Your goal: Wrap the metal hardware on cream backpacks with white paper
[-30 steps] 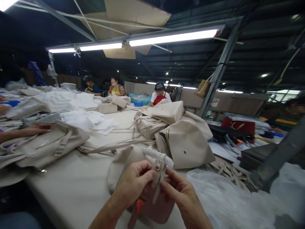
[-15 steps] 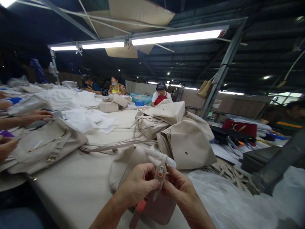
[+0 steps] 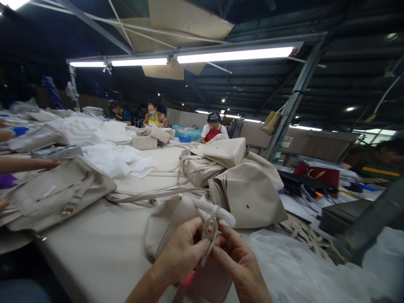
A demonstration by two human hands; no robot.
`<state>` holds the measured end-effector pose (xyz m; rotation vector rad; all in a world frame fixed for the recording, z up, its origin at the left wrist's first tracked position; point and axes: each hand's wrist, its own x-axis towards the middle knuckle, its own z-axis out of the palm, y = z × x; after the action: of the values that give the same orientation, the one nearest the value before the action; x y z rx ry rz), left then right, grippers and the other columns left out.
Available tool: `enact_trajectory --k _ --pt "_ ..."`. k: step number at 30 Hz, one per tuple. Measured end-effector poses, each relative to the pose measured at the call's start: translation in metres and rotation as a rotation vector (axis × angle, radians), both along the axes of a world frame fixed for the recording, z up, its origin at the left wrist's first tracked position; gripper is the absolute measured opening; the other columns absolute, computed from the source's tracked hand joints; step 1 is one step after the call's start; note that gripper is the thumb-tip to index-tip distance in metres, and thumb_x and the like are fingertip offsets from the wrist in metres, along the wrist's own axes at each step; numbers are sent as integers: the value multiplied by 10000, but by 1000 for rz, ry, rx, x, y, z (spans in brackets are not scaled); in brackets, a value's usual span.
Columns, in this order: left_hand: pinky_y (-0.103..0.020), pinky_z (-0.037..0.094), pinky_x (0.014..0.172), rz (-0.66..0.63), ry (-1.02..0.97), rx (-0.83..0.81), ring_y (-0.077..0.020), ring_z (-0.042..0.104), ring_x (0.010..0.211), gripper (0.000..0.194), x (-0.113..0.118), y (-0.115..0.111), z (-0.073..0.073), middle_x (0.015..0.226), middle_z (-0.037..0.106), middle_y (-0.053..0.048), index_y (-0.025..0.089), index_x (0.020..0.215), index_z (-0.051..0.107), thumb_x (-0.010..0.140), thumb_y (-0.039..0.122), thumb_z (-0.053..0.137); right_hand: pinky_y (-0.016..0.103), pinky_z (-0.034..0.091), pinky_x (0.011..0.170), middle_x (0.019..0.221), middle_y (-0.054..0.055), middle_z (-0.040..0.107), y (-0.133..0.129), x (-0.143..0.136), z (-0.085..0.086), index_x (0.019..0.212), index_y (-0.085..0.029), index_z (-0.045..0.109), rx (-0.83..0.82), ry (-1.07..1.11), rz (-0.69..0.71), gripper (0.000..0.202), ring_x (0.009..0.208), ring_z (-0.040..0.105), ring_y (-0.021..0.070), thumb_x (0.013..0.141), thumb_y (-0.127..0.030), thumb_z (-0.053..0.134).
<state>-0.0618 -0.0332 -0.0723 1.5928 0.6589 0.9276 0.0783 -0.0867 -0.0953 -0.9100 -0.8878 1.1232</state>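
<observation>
A cream handbag (image 3: 162, 221) lies on the table in front of me, with a wrapped handle (image 3: 229, 216) in clear plastic at its top. My left hand (image 3: 181, 252) pinches a buckle strap (image 3: 208, 225) on its left side, thumb near the metal buckle. From the other side my right hand (image 3: 238, 263) has thumb and fingers closed on the narrow end of the same strap. An orange spot shows at the buckle. Beneath my hands hang a shaded bag panel (image 3: 216, 284) and a coral-red piece (image 3: 188, 279) beside a strap.
More cream bags (image 3: 249, 195) are heaped behind. At left, a co-worker's arm (image 3: 28, 164) reaches over another cream bag (image 3: 63, 193). Clear plastic sheeting (image 3: 293, 265) and loose straps (image 3: 303, 231) lie right, near a slanted metal post (image 3: 362, 227). White sheets (image 3: 116, 158) are piled farther back.
The strap end has swung up and right between my fingers, and my right fingers have shifted on it. At left, the co-worker's hand has moved lower and left.
</observation>
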Motion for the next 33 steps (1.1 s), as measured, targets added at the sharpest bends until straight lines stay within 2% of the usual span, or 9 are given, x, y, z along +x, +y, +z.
enact_trajectory --k 3,6,10,13,16,21,25,29,33 --pt "-203 381 523 -78 -56 -150 -108 494 594 144 2 1 -3 708 561 10 148 848 595 724 222 603 352 499 919 1067 67 748 0 -1 -2 1094 -237 722 28 -39 30 488 1020 663 254 636 -322 866" --pt "-196 355 463 -113 -94 -283 -86 452 511 194 2 -2 -1 666 532 26 154 833 557 701 272 639 350 519 864 1037 72 750 1 -1 -2 1142 -227 692 4 -27 31 513 986 668 250 663 -321 848" --pt "-185 408 566 -132 -215 -269 -98 533 648 292 2 -14 3 827 610 -26 148 952 559 691 215 671 325 519 818 1084 67 737 3 -4 2 1183 -245 646 -37 109 4 609 985 663 241 615 -284 862" --pt "-196 432 598 64 -136 -29 -105 554 663 396 2 -23 -2 900 627 -29 188 1101 530 724 104 619 300 512 772 1031 60 741 3 -5 7 1187 -231 637 -65 129 16 609 905 663 218 611 -241 836" --pt "-226 480 687 290 46 406 -138 589 737 253 0 -26 -11 890 612 -37 202 976 580 794 41 511 241 478 632 964 47 738 3 -4 9 1194 -213 629 -72 102 15 604 755 639 170 614 -193 797" --pt "-197 484 626 343 255 888 -139 596 707 261 -2 -22 -22 837 606 -59 181 792 599 920 77 395 226 471 649 858 18 725 2 -1 10 1137 -201 639 -96 41 -45 597 754 637 161 568 -177 819" --pt "-229 495 631 420 293 1019 -161 605 709 259 3 -18 -19 806 623 -66 172 781 579 929 82 387 225 458 606 664 -47 633 4 -2 3 1125 -198 628 -81 -48 -90 575 657 605 145 588 -226 831" --pt "-287 521 729 539 296 1104 -195 628 794 188 12 -12 -8 889 658 -84 168 798 591 916 107 458 243 475 621 681 -36 636 4 -6 -8 1215 -187 577 -47 -173 -81 576 658 603 154 689 -303 780" --pt "-278 522 734 513 255 1082 -183 617 797 220 17 -8 -2 894 650 -79 176 796 587 923 101 424 230 447 548 589 -56 590 -1 -8 -16 1272 -169 570 -54 -256 -183 645 560 562 139 684 -338 775"
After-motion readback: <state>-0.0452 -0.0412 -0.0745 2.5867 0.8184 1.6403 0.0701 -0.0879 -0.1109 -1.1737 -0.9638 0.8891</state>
